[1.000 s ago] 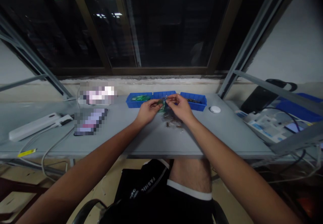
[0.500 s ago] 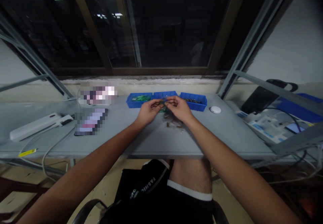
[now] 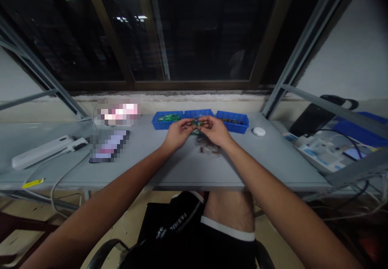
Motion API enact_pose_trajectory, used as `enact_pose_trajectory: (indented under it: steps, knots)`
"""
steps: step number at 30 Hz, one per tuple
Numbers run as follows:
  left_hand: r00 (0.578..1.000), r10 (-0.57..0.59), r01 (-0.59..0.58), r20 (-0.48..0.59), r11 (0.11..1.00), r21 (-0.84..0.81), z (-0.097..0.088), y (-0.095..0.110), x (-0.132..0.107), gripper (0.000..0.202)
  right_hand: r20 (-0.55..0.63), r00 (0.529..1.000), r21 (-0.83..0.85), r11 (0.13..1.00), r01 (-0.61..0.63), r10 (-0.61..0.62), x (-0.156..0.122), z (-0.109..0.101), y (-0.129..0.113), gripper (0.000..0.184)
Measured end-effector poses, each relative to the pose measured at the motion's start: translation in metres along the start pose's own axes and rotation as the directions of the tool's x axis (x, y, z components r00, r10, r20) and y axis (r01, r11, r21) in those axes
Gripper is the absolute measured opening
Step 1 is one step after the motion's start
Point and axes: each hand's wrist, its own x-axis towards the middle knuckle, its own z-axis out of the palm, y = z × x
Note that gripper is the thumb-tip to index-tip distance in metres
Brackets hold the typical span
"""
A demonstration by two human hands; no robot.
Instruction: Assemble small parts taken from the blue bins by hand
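Observation:
My left hand (image 3: 178, 133) and my right hand (image 3: 216, 131) meet over the middle of the desk, their thumbs and fingers pinched. Between the fingertips shows a small green piece (image 3: 195, 123), too small to make out exactly; both hands seem to grip it. Just below it lie more green pieces (image 3: 197, 132). Nearer me is a pile of small clear plastic bags (image 3: 209, 144) with brownish metal parts. Behind the hands stand a left blue bin (image 3: 156, 122) of green pieces, a middle blue bin (image 3: 198, 112) partly hidden by my fingers, and a right blue bin (image 3: 241, 129) of small dark metal parts.
On the left of the desk (image 3: 145, 156) lie a phone (image 3: 110, 146), a white power strip (image 3: 42, 152) and cables. A round white object (image 3: 259, 131) sits right of the bins. Metal shelf posts rise at both sides, with boxes and a dark bag (image 3: 315, 115) at far right.
The fingertips of both hands have shifted slightly, and the green piece between them shows more clearly. Arms, bins and the pile have stayed in place.

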Motion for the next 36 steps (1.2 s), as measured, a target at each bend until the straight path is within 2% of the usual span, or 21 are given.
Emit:
enact_pose_trajectory:
  steps: [6, 10, 12, 14, 19, 23, 25, 28, 31, 36]
  knots:
    - [1.000, 0.021, -0.021, -0.012, 1.000, -0.008, 0.000, 0.003, -0.001, 0.043, -0.045, 0.999, -0.007, 1.000, 0.021, -0.021, 0.002, 0.000, 0.005, 0.031]
    - [0.982, 0.181, -0.170, -0.048, 0.969, 0.177, -0.001, 0.010, -0.003, 0.034, -0.139, 0.990, -0.012, 1.000, 0.008, -0.010, 0.005, -0.001, 0.009, 0.031]
    - [0.968, 0.252, -0.241, -0.013, 0.937, 0.255, -0.001, 0.014, -0.004, 0.032, -0.158, 0.987, 0.014, 1.000, -0.008, 0.010, 0.005, -0.001, 0.009, 0.032]
    - [0.961, 0.272, -0.273, 0.039, 0.927, 0.257, 0.001, 0.016, -0.006, 0.035, -0.154, 0.987, 0.047, 0.999, -0.027, 0.034, 0.004, -0.001, 0.006, 0.034]
    - [0.971, 0.213, -0.229, 0.110, 0.960, 0.163, 0.003, 0.013, -0.007, 0.043, -0.089, 0.992, 0.163, 0.984, -0.072, 0.087, -0.001, 0.002, -0.007, 0.039]
    - [0.987, 0.146, -0.154, 0.068, 0.981, 0.119, 0.001, 0.006, -0.005, 0.039, -0.048, 0.990, 0.262, 0.958, -0.115, 0.131, -0.002, 0.004, -0.011, 0.039]
    - [0.997, 0.079, -0.080, 0.023, 0.993, 0.081, 0.000, 0.003, -0.003, 0.037, -0.064, 0.991, 0.240, 0.966, -0.096, 0.115, 0.000, 0.003, -0.008, 0.039]
    - [0.999, -0.041, 0.040, -0.020, 0.998, -0.042, 0.000, -0.002, 0.001, 0.035, -0.134, 0.990, 0.115, 0.993, -0.024, 0.040, 0.004, 0.001, 0.000, 0.038]
    - [0.997, -0.048, 0.041, -0.062, 0.992, -0.116, 0.000, -0.003, 0.003, 0.034, -0.146, 0.989, 0.028, 1.000, -0.010, 0.013, 0.006, -0.001, 0.007, 0.043]
    - [0.993, -0.069, 0.054, -0.090, 0.985, -0.164, -0.001, 0.003, 0.002, 0.037, -0.050, 0.997, 0.121, 0.992, -0.046, 0.052, 0.005, 0.001, 0.010, 0.042]
